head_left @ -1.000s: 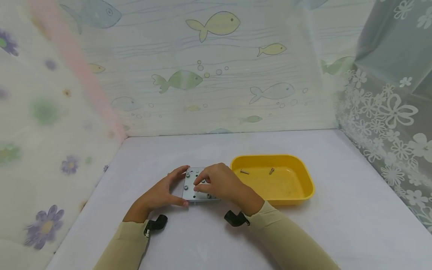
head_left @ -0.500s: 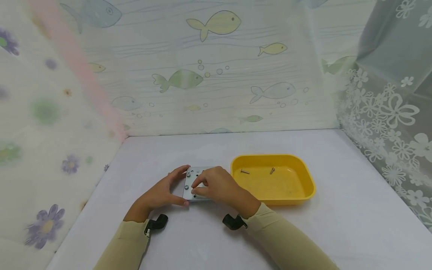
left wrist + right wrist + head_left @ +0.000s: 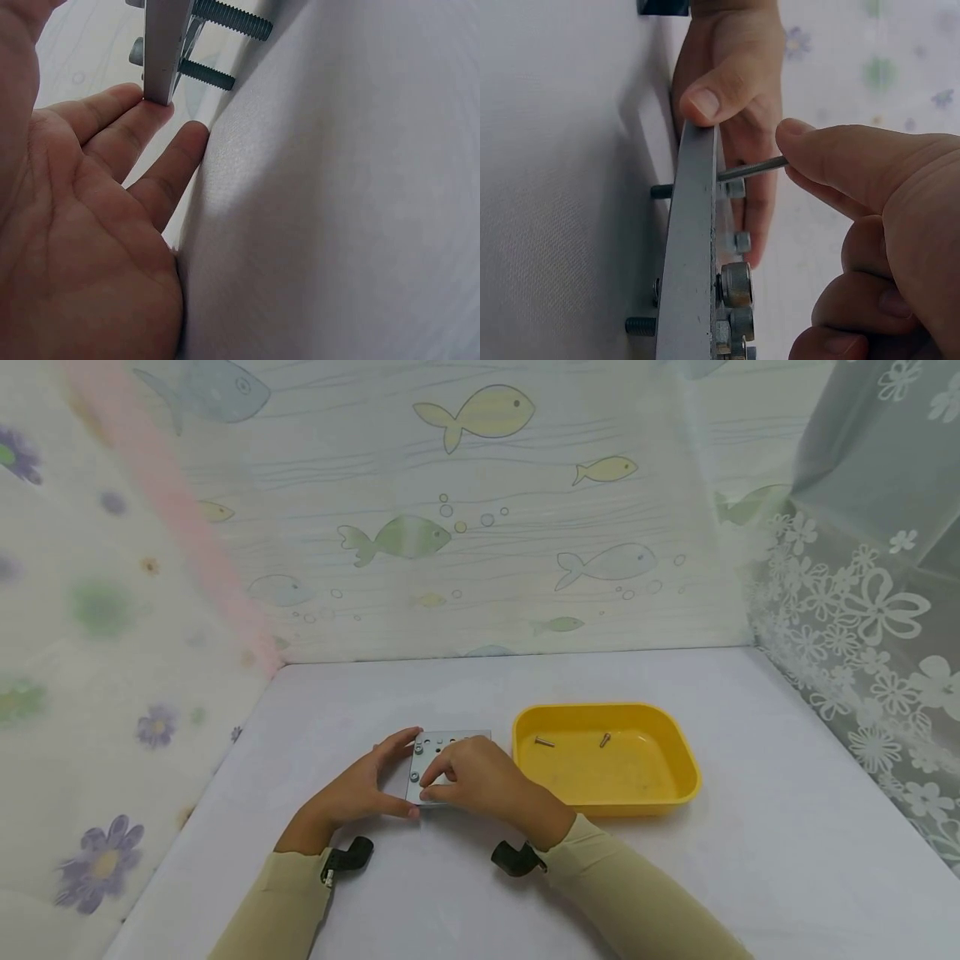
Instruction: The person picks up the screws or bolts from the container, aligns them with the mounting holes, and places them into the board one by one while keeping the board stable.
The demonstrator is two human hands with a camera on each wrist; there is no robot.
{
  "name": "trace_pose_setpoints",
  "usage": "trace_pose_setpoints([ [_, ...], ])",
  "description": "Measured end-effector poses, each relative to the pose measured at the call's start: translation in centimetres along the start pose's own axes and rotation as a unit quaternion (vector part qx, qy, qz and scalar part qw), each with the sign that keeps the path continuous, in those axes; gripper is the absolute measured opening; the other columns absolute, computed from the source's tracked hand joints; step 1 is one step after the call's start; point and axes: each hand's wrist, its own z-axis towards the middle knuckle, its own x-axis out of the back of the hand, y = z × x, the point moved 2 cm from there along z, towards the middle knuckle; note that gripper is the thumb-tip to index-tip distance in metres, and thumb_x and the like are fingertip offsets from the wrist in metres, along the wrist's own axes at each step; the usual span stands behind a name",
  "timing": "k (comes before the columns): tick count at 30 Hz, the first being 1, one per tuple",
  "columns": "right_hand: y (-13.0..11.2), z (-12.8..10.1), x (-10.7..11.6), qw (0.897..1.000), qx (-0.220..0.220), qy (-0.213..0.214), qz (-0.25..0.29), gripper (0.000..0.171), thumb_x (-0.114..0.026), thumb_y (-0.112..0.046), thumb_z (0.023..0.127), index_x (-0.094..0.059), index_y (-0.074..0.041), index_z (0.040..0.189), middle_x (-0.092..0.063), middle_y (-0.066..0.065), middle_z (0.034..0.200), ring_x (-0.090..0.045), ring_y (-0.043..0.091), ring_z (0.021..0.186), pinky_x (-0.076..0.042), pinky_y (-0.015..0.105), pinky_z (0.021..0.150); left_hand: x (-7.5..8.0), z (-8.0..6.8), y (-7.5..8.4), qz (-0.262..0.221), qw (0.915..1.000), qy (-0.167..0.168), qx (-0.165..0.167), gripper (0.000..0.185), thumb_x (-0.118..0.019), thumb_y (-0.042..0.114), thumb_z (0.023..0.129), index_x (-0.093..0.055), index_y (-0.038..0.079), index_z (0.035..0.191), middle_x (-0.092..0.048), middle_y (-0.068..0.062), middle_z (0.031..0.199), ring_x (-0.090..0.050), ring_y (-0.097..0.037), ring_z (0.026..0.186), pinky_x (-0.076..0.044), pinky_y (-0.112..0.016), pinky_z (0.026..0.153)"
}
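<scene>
A silver metal plate [image 3: 468, 734] with several holes and bolts sits in front of me. My left hand [image 3: 352, 793] grips its left edge, thumb at the near corner and fingers toward the far one. My right hand [image 3: 491, 781] is over the plate. In the right wrist view its thumb and forefinger pinch a thin metal screw [image 3: 754, 169], its tip at the plate's face; the fingers hide its head. Socket-head bolts [image 3: 737, 285] stand on that face, and threaded ends [image 3: 232, 19] stick out underneath, toward the table.
To the right of the plate stands a yellow tray [image 3: 686, 772]. Inside it lie two loose screws, one at the left [image 3: 545, 742] and one nearer the middle [image 3: 604, 740]. A patterned curtain [image 3: 480, 593] rises behind the white table [image 3: 360, 693].
My right hand has shifted slightly left and toward me over the plate, so the plate's far right corner now shows. The left hand and the tray keep their places.
</scene>
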Motion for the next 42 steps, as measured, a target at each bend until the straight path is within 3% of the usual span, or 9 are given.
trace_pose_setpoints([
  [10,0.0,0.0,-0.2,1.0,-0.004,-0.003,-0.016,0.009,-0.081,-0.032,0.09,-0.085,-0.027,0.097,-0.076,-0.019,0.088,-0.046,0.003,0.063,-0.034,0.019,0.056,0.0,0.1,-0.1,-0.001,1.0,0.001,0.001,0.118,-0.099,0.038,0.065,-0.029,0.042,0.161,-0.043,0.002,0.162,-0.015,-0.026,0.16,-0.004,-0.071,0.122],
  [16,0.3,0.1,-0.6,0.999,-0.024,-0.013,-0.016,0.011,-0.081,-0.035,0.09,-0.085,-0.029,0.098,-0.06,-0.021,0.061,-0.045,0.006,0.064,-0.03,0.022,0.057,0.0,0.0,0.0,-0.002,1.0,0.0,0.004,0.119,-0.099,0.037,0.065,-0.029,0.042,0.161,-0.043,0.003,0.162,-0.016,-0.025,0.16,-0.005,-0.069,0.123],
  [20,0.3,0.0,-0.7,0.999,-0.028,-0.013,-0.016,0.01,-0.081,-0.035,0.09,-0.085,-0.028,0.097,-0.055,-0.017,0.055,-0.046,0.007,0.064,-0.031,0.022,0.056,0.0,0.0,0.1,-0.004,1.0,-0.001,0.005,0.119,-0.099,0.036,0.065,-0.029,0.042,0.161,-0.043,0.004,0.163,-0.016,-0.024,0.159,-0.005,-0.068,0.123],
  [31,0.5,0.0,-1.1,0.999,-0.021,-0.016,-0.036,0.006,-0.082,-0.033,0.09,-0.084,-0.029,0.093,-0.056,-0.022,0.059,-0.045,0.004,0.057,-0.033,0.021,0.056,0.0,0.0,0.2,-0.015,0.9999,-0.002,-0.001,0.12,-0.1,0.032,0.065,-0.029,0.039,0.161,-0.043,0.002,0.162,-0.017,-0.023,0.159,-0.004,-0.064,0.125],
  [42,0.4,-0.1,-1.1,0.999,-0.005,-0.016,-0.047,0.004,-0.08,-0.031,0.091,-0.084,-0.029,0.09,-0.072,-0.024,0.08,-0.054,0.002,0.069,-0.039,0.019,0.059,0.0,-0.1,0.3,-0.018,0.9998,-0.003,-0.005,0.121,-0.1,0.031,0.065,-0.028,0.037,0.162,-0.042,0.0,0.163,-0.015,-0.023,0.16,-0.003,-0.064,0.125],
])
